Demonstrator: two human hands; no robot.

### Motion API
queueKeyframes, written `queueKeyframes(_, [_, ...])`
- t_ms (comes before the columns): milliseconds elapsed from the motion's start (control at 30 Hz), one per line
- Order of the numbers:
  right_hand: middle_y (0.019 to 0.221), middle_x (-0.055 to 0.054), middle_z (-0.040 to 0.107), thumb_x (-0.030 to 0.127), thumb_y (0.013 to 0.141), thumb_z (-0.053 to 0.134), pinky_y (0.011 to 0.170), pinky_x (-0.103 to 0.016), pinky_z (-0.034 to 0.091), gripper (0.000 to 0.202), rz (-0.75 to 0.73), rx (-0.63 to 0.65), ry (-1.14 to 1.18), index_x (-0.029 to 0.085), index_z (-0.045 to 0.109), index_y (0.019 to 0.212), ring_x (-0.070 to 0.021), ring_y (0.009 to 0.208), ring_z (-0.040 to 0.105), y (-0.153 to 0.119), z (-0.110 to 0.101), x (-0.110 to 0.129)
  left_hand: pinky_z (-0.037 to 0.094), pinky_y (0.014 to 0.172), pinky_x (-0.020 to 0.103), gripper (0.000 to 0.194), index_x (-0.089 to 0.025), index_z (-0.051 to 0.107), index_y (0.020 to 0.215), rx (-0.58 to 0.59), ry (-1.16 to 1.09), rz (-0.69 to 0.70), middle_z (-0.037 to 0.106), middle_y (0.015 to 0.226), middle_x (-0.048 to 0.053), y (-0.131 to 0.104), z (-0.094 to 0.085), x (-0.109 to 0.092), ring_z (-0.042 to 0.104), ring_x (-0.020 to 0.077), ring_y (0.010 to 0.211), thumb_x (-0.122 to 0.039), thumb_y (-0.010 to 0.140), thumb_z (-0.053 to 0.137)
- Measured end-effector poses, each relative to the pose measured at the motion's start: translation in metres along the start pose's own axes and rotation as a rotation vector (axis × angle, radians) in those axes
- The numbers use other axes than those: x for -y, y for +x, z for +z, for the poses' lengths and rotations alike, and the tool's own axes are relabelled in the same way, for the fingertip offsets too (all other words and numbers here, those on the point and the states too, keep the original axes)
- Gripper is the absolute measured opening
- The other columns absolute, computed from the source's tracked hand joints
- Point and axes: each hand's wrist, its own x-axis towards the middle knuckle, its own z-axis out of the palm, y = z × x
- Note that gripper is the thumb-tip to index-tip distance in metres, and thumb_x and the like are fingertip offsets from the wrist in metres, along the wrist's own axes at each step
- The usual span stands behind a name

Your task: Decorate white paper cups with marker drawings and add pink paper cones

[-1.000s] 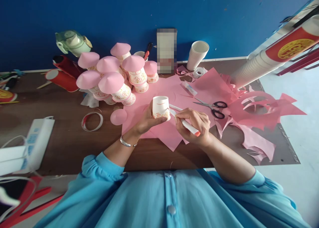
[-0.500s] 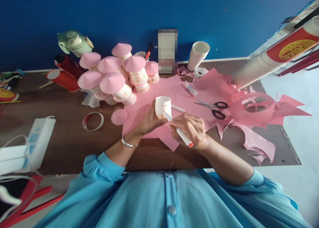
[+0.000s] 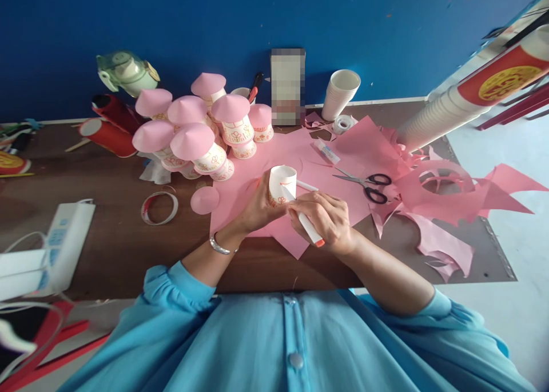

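Observation:
A white paper cup [image 3: 281,182] with orange flower drawings round its lower part is held by my left hand [image 3: 261,206], fingers wrapped round its side and base. My right hand [image 3: 323,218] grips a white marker [image 3: 309,228] with an orange end; its tip meets the cup's front near an orange line. Behind the cup a thin white stick-like item [image 3: 307,186] lies on pink paper [image 3: 295,146]. Decorated cups with pink cone tops [image 3: 193,142] stand behind to the left. A small pink paper cone [image 3: 205,200] lies left of my left hand.
Scissors [image 3: 369,186], a glue tube [image 3: 326,151] and paper scraps [image 3: 446,240] lie at right. White cups [image 3: 341,95] and a phone [image 3: 287,89] stand near the blue wall. A tape roll [image 3: 159,208] and power strip [image 3: 64,249] are at left.
The cup has turned slightly in my left hand. My right hand has shifted a little left and up with the marker, whose tip is higher on the cup.

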Motion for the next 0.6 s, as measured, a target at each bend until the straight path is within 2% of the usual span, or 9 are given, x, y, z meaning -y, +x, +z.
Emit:
queueKeyframes(267, [0.081, 0.000, 0.074, 0.005, 0.092, 0.067, 0.061, -0.027, 0.060, 0.026, 0.004, 0.010, 0.005, 0.020, 0.059, 0.112, -0.0158, 0.068, 0.074, 0.0019, 0.0002, 0.0009, 0.057, 0.079, 0.038, 0.080, -0.019, 0.050, 0.134, 0.000, -0.053, -0.057, 0.067, 0.117, 0.013, -0.0004, 0.0002, 0.0006, 0.066, 0.0242, 0.099, -0.063, 0.076, 0.083])
queueKeyframes(433, [0.078, 0.000, 0.073, 0.003, 0.091, 0.066, 0.059, -0.027, 0.057, 0.024, 0.011, 0.029, 0.033, 0.020, 0.059, 0.108, -0.0153, 0.065, 0.072, 0.0030, -0.0014, 0.0027, 0.056, 0.087, 0.044, 0.089, -0.021, 0.049, 0.139, -0.004, -0.105, -0.091, 0.067, 0.123, 0.014, -0.0020, -0.0014, 0.0049, 0.065, 0.0291, 0.107, -0.067, 0.072, 0.086])
queueKeyframes(600, [0.077, 0.001, 0.072, 0.003, 0.092, 0.066, 0.059, -0.025, 0.056, 0.022, 0.020, 0.053, 0.054, 0.020, 0.059, 0.104, -0.0142, 0.066, 0.073, 0.0024, -0.0023, 0.0042, 0.056, 0.092, 0.047, 0.088, -0.021, 0.050, 0.139, -0.017, -0.089, -0.110, 0.066, 0.127, 0.015, -0.0021, -0.0028, 0.0050, 0.065, 0.0330, 0.116, -0.068, 0.072, 0.084])
